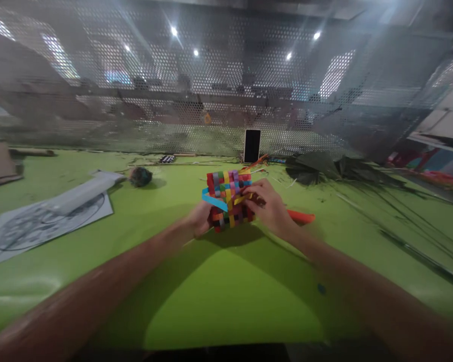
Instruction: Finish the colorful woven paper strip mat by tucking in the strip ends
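Observation:
A small woven piece of colourful strips (222, 221), red, yellow, blue, green, purple and grey, is held above the green table. My left hand (201, 218) grips its left side, its fingers mostly hidden behind the weave. At its right side, my right hand (268, 205) is closed with thumb and fingertips pinching a yellow strip (242, 199). A light-blue strip (215, 200) bends out in a loop on the left of the weave. An orange-red strip (301, 216) shows just beyond my right wrist.
On the green table (226, 301), a phone-like device (252, 146) stands at the back. Printed paper (94, 213) with a white roll (81, 192) and a dark ball (140, 176) lie left. Dark leaves (324, 168) with long stalks spread right. A perforated screen (226, 110) rises behind.

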Demonstrator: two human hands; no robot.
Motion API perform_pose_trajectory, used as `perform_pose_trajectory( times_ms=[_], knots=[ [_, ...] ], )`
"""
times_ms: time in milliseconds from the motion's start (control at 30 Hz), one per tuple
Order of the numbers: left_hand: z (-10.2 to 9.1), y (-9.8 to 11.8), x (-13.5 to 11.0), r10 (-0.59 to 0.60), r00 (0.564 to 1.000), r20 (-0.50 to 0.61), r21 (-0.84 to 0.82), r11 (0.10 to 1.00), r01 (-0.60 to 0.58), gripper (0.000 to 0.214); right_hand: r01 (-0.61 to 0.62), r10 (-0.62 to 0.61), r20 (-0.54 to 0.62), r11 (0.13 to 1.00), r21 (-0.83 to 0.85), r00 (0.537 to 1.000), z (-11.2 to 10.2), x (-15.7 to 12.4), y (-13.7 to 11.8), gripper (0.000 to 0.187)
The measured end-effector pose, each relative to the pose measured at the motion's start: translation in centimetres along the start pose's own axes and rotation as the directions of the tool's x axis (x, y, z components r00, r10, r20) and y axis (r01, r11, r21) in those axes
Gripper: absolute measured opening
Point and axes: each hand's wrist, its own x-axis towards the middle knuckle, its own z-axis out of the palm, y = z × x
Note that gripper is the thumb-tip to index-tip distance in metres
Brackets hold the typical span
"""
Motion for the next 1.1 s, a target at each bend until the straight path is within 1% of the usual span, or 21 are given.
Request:
perform_pose_trajectory(
  times_ms=[67, 167, 233, 300, 367, 400, 467, 533, 667, 700, 767, 867, 933, 1000, 1100],
  knots=[
    [-0.1, 0.0, 0.1, -0.013, 0.998, -0.065, -0.026, 1.0, 0.011, 0.025, -0.039, 0.038, 0.035, 0.998, 0.057, 0.999, -0.1, 0.1, 0.0, 0.011],
    [-0.4, 0.1, 0.2, -0.057, 0.988, -0.14, -0.062, 0.997, 0.049, 0.023, -0.187, 0.177, 0.068, 0.958, 0.215, 0.982, -0.4, 0.4, 0.2, 0.025],
    [-0.6, 0.4, 0.2, -0.101, 0.981, -0.167, -0.071, 0.993, 0.09, 0.021, -0.311, 0.294, 0.102, 0.886, 0.344, 0.95, -0.7, 0.7, 0.2, 0.032],
    [-0.8, 0.8, 0.2, -0.124, 0.974, -0.188, -0.068, 0.991, 0.113, 0.022, -0.401, 0.388, 0.131, 0.78, 0.48, 0.912, -1.1, 0.9, 0.0, 0.036],
    [-0.8, 1.0, 0.2, -0.121, 0.974, -0.193, -0.071, 0.991, 0.109, 0.024, -0.442, 0.448, 0.149, 0.675, 0.59, 0.882, -1.5, 1.1, -0.3, 0.037],
    [-0.9, 1.0, 0.2, -0.114, 0.976, -0.187, -0.076, 0.992, 0.102, 0.026, -0.451, 0.468, 0.152, 0.638, 0.624, 0.871, -1.7, 1.2, -0.5, 0.037],
    [-0.9, 1.0, 0.2, -0.109, 0.981, -0.161, -0.082, 0.992, 0.097, 0.027, -0.474, 0.495, 0.162, 0.609, 0.637, 0.854, -2.0, 1.3, -0.7, 0.035],
    [-0.9, 0.8, 0.3, -0.119, 0.983, -0.14, -0.08, 0.991, 0.108, 0.026, -0.487, 0.501, 0.168, 0.616, 0.62, 0.849, -2.3, 1.4, -0.9, 0.034],
    [-1.1, 0.6, 0.5, -0.126, 0.978, -0.166, -0.067, 0.991, 0.116, 0.016, -0.492, 0.46, 0.214, 0.656, 0.573, 0.862, -2.6, 1.4, -0.9, 0.037],
    [-1.1, 0.6, 0.5, -0.125, 0.978, -0.167, -0.065, 0.991, 0.116, 0.016, -0.493, 0.449, 0.225, 0.678, 0.546, 0.865, -2.6, 1.4, -0.9, 0.037],
    [-1.2, 0.6, 0.6, -0.124, 0.981, -0.152, -0.061, 0.991, 0.116, 0.017, -0.483, 0.427, 0.227, 0.748, 0.455, 0.875, -2.7, 1.4, -0.9, 0.039],
    [-1.1, 0.6, 0.6, -0.119, 0.984, -0.132, -0.046, 0.992, 0.114, 0.022, -0.407, 0.368, 0.186, 0.875, 0.263, 0.911, -2.6, 1.2, -0.8, 0.04],
    [-1.0, 0.5, 0.5, -0.114, 0.984, -0.136, -0.031, 0.993, 0.11, 0.023, -0.341, 0.318, 0.161, 0.928, 0.149, 0.934, -2.4, 1.1, -0.7, 0.039],
    [-0.9, 0.5, 0.5, -0.111, 0.983, -0.147, -0.019, 0.994, 0.11, 0.022, -0.285, 0.272, 0.138, 0.955, 0.083, 0.952, -2.1, 0.9, -0.5, 0.036],
    [-0.9, 0.3, 0.5, -0.097, 0.986, -0.137, -0.011, 0.995, 0.097, 0.023, -0.227, 0.221, 0.105, 0.972, 0.054, 0.97, -1.8, 0.8, 0.0, 0.036]
  ],
)
